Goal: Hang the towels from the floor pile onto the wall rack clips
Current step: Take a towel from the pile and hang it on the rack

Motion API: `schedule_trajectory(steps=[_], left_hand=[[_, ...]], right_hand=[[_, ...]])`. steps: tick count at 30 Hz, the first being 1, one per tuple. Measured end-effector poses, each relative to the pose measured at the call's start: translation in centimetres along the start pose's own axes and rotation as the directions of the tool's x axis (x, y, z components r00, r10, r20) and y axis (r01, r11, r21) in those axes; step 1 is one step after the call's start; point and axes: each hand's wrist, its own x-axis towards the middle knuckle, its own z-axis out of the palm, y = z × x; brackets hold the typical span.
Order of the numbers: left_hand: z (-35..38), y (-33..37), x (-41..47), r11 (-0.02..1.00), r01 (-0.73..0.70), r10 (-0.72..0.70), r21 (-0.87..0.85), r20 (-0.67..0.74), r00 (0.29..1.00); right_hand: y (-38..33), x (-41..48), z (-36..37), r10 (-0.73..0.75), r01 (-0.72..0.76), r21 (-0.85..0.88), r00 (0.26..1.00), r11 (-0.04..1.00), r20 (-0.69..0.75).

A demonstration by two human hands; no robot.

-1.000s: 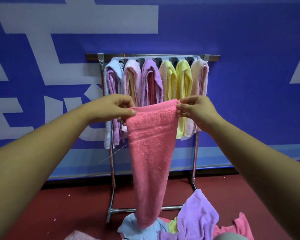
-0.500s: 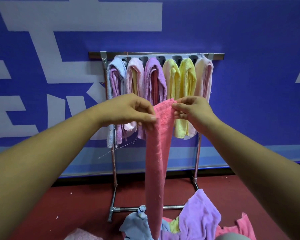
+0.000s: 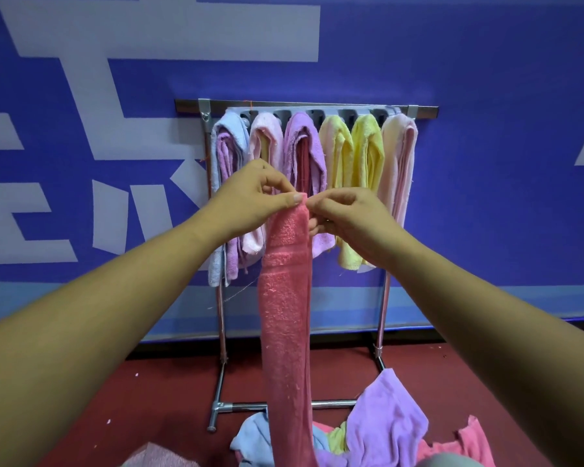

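Floor pile (image 3: 385,429): nearest the camera, straight below the fingers, on the red floor (image 3: 155,382). It holds a lilac towel (image 3: 381,412), a light blue towel (image 3: 253,439), a part-buried yellow towel (image 3: 338,439) and a coral cloth (image 3: 469,443) at its right edge. All are crumpled and overlapping.

Pink towel (image 3: 284,315): gathered lengthwise into a narrow strip, hanging straight down from the fingers. Its lower end passes in front of the pile and leaves the frame, so contact with the pile cannot be told.

Left hand (image 3: 250,203): thumb and forefinger pinch the left side of the strip's top edge.

Right hand (image 3: 348,217): curled fingers (image 3: 331,200) pinch the same edge from the right. The two hands almost meet at the fold. Both forearms are bare.

Rack (image 3: 220,332): metal frame behind the fingers, standing against the wall. A row of grey clips (image 3: 314,113) runs along its top, above the fingers. Hung towels (image 3: 368,146), left to right: light blue over lilac, pale pink, purple, yellow, yellow, peach. The fingers are in front of the purple one, well below the clips.

Wall (image 3: 486,62): blue with white markings, farthest back.
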Motion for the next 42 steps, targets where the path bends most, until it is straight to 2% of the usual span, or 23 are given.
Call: schedule_trajectory(steps=[3, 5, 7, 10, 12, 17, 21, 24, 27, 31, 34, 36, 39, 42], left_hand=[[-0.1, 0.0, -0.1, 1.000, 0.004, -0.004, 0.009, -0.011, 1.000], [-0.4, 0.0, -0.2, 1.000, 0.002, -0.003, 0.024, 0.021, 1.000], [-1.0, -0.1, -0.5, 0.998, 0.004, -0.012, 0.059, 0.125, 0.992], [-2.1, -1.0, -1.1, 0.987, 0.013, -0.066, 0.162, 0.330, 0.941], [-2.5, -1.8, -1.4, 0.978, 0.030, -0.112, 0.208, 0.396, 0.911], [-2.6, -2.3, -1.8, 0.992, 0.125, -0.127, 0.025, 0.312, 0.942], [-1.6, -2.3, -2.0, 0.936, 0.229, -0.170, -0.269, 0.227, 0.959], [-1.4, -2.2, -1.9, 0.878, 0.278, -0.217, -0.389, 0.193, 0.957], [-0.9, -1.6, -1.9, 0.865, 0.242, -0.207, -0.440, 0.127, 0.970], [-0.1, -0.9, -1.8, 0.840, 0.173, -0.173, -0.514, 0.048, 0.984], [0.1, -1.0, -1.6, 0.848, 0.174, -0.189, -0.501, 0.020, 0.982], [0.2, -1.6, -1.7, 0.854, 0.180, -0.192, -0.489, 0.025, 0.981], [0.5, -2.9, -2.1, 0.863, 0.195, -0.192, -0.466, 0.053, 0.980], [0.6, -3.8, -2.6, 0.857, 0.189, -0.203, -0.479, 0.024, 0.979]], right_hand=[[-0.2, -0.2, 0.4, -0.046, 0.049, -0.161, 0.999, 0.986, 0.018], [-0.2, -0.2, 0.7, -0.051, 0.050, -0.171, 0.999, 0.984, -0.002], [-0.1, 0.0, 0.7, -0.032, 0.030, -0.128, 0.999, 0.991, -0.015], [0.2, 0.0, 0.1, 0.032, -0.034, -0.055, 0.999, 0.998, -0.028], [0.5, -0.1, -0.4, 0.058, -0.061, -0.065, 0.997, 0.996, -0.046], [1.5, -0.5, -0.4, 0.086, -0.098, -0.155, 0.993, 0.983, -0.083], [1.5, -0.6, -0.5, 0.072, -0.085, -0.106, 0.989, 0.991, -0.128], [1.4, -0.4, -0.3, 0.051, -0.049, 0.016, 0.989, 0.999, -0.141], [1.0, 0.0, 0.1, 0.071, -0.043, 0.178, 0.985, 0.983, -0.155], [0.3, 0.5, 0.1, 0.139, -0.112, 0.355, 0.989, 0.928, -0.051], [0.2, 0.7, -0.4, 0.166, -0.182, 0.313, 0.983, 0.932, 0.077], [0.0, 0.8, -0.6, 0.206, -0.232, 0.220, 0.969, 0.947, 0.133], [-0.4, 1.2, -0.8, 0.230, -0.238, 0.067, 0.967, 0.969, 0.110], [-1.0, 1.6, -0.5, 0.193, -0.188, -0.055, 0.975, 0.981, 0.109]])
